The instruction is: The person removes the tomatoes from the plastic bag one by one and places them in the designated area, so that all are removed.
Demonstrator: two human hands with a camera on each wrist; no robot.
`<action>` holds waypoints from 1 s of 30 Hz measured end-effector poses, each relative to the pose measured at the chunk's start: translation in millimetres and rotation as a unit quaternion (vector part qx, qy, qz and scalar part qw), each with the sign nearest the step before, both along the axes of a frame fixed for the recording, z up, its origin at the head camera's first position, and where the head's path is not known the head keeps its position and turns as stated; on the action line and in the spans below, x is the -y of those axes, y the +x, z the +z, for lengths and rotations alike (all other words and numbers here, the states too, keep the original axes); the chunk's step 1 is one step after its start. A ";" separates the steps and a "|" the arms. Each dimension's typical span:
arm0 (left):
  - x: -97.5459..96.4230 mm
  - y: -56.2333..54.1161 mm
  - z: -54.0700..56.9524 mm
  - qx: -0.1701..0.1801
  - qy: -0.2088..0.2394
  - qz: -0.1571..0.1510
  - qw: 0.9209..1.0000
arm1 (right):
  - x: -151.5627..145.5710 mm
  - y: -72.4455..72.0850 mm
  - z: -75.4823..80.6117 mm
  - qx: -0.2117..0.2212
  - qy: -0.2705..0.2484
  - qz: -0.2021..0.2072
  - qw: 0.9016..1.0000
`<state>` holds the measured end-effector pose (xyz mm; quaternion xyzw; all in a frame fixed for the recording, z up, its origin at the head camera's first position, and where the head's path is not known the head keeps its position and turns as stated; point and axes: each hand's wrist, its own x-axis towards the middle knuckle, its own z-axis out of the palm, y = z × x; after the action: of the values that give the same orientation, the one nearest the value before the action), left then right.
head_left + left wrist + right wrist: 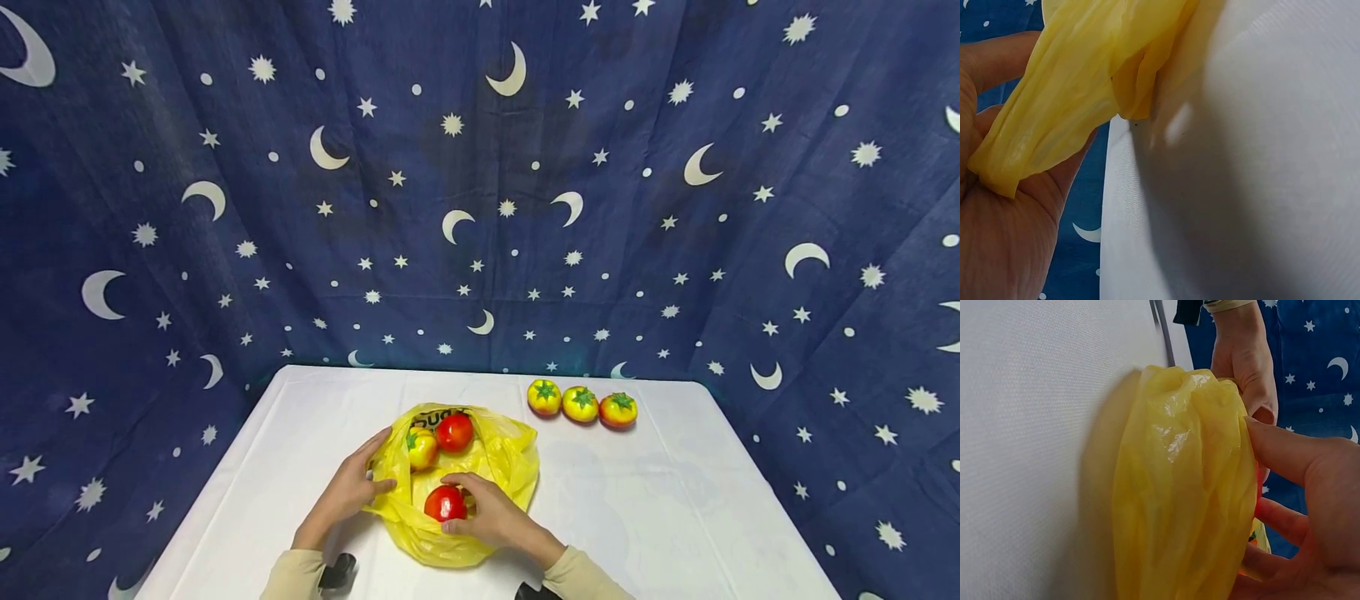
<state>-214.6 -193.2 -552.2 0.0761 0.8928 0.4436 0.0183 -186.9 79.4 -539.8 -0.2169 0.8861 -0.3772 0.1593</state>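
On the table lies a yellow plastic bag (427,537), its mouth spread wide, with dark print inside. My left hand (347,492) holds its left edge; in the left wrist view, gathered film (1054,112) runs into the palm of the left hand (1010,206). Over the bag's near side, my right hand (491,512) grips a red tomato (445,503) between thumb and fingers. Another red tomato (454,432) and a yellow one with a green calyx (422,450) lie deeper in the bag. The right wrist view shows the bag's outside (1179,487) covering most of the held tomato.
Three yellow-red tomatoes with green tops, the left one (544,398), the middle one (581,405) and the right one (618,411), stand in a row at the back right of the white table (675,500). A dark blue curtain (480,167) with moons and stars hangs behind.
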 end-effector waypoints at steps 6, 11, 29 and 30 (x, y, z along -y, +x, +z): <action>-1.8 3.2 -0.3 -0.004 0.000 -0.003 1.000 | 1.4 0.5 -5.5 0.000 0.006 -0.001 1.000; -2.6 1.2 1.3 -0.012 0.001 0.001 1.000 | 2.0 -3.2 -8.2 -0.017 0.009 0.005 1.000; -2.7 -0.8 -0.3 0.000 -0.001 0.005 1.000 | 1.7 -5.5 -11.3 -0.005 -0.020 -0.022 1.000; -2.6 -0.7 -0.4 0.000 0.000 0.004 1.000 | 1.6 -5.4 -11.1 -0.006 -0.023 -0.024 0.999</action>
<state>-215.3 -190.7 -552.6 0.0722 0.8932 0.4436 0.0161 -192.3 77.8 -550.9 -0.2018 0.8831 -0.3998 0.1398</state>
